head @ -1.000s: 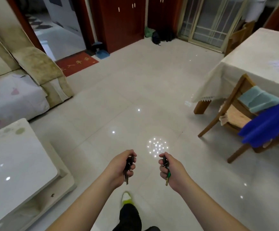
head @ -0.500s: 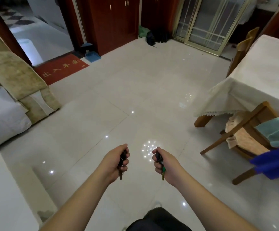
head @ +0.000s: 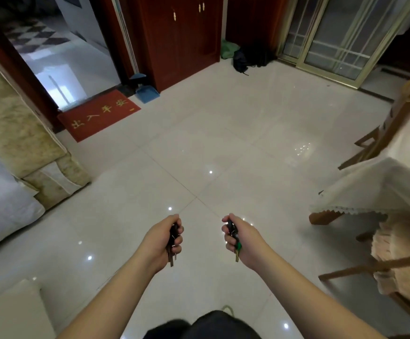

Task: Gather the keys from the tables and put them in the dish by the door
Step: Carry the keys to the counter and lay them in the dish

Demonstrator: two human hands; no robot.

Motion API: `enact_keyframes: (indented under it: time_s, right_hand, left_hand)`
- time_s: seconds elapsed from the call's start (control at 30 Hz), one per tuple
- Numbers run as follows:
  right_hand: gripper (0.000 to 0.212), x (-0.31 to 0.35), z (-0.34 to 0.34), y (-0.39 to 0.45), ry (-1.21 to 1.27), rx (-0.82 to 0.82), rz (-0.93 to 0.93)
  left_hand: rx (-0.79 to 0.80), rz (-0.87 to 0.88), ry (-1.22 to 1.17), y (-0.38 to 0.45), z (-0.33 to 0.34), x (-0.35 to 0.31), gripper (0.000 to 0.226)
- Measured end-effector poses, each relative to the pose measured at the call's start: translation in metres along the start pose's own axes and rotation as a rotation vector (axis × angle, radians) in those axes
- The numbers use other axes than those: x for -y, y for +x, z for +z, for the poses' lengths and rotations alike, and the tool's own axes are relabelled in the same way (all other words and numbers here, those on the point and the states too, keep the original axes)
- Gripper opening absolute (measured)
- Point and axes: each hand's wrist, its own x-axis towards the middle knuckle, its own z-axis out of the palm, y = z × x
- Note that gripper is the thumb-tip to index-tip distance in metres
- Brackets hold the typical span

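Observation:
My left hand (head: 161, 241) grips a dark bunch of keys (head: 172, 250), with the blades hanging below my curled fingers. In my right hand (head: 244, 241) is a second bunch of keys (head: 236, 248) with a green tag, its brass blade pointing down. Both hands are held out in front of me over the shiny tiled floor, about a hand's width apart. No dish is in view.
A beige sofa (head: 20, 148) stands at the left and a white low table corner (head: 10, 311) at the bottom left. At the right are a table under a cream cloth (head: 380, 184) and wooden chairs (head: 392, 265). Ahead lie a red doormat (head: 98, 115), a blue dustpan (head: 147, 93), red cabinets and a sliding glass door (head: 341, 37).
I have walked forward across the floor: sofa, low table and the cloth-covered table slid back past me, the doormat and cabinets came closer. Both hands keep their hold on the keys.

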Motion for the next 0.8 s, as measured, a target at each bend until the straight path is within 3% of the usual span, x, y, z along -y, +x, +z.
enact_keyframes:
  time_s: [0.33, 0.8]
  right_hand:
    - [0.016, 0.123, 0.046, 0.159, 0.126, 0.062, 0.033]
    - [0.014, 0.314, 0.181, 0.356, -0.038, 0.052, -0.065]
  left_hand:
    - [-0.049, -0.007, -0.074, 0.143, 0.015, -0.121, 0.019]
    - [0.049, -0.045, 0.020, 0.347, 0.051, -0.357, 0.020]
